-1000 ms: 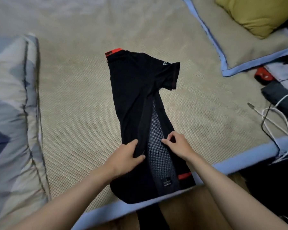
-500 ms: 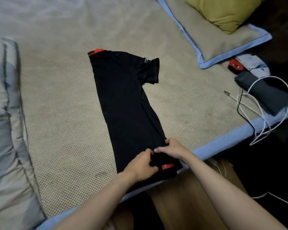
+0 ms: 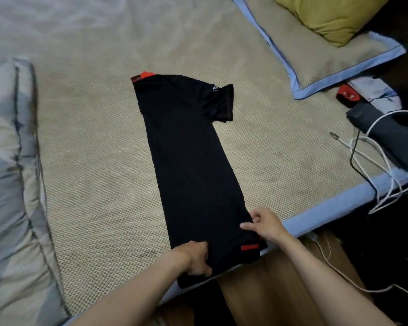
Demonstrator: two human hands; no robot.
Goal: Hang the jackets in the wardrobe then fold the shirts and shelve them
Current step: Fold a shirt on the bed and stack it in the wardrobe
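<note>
Both arms reach in from the near edge of the bed mat (image 3: 104, 184). The left hand (image 3: 196, 257) and right hand (image 3: 265, 223) each pinch the bottom end of the black shirt (image 3: 189, 161). The shirt lies long and folded on the mat, stretching away from the hands. Its sleeve logo (image 3: 214, 87) is too small to read.

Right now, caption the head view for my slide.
Both hands, left and right, pinch the hem of a lengthwise-folded black shirt on the bed mat.

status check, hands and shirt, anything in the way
Left hand and right hand both gripping the hem. Black shirt folded lengthwise, flat on the mat. Nothing in the way.
</note>
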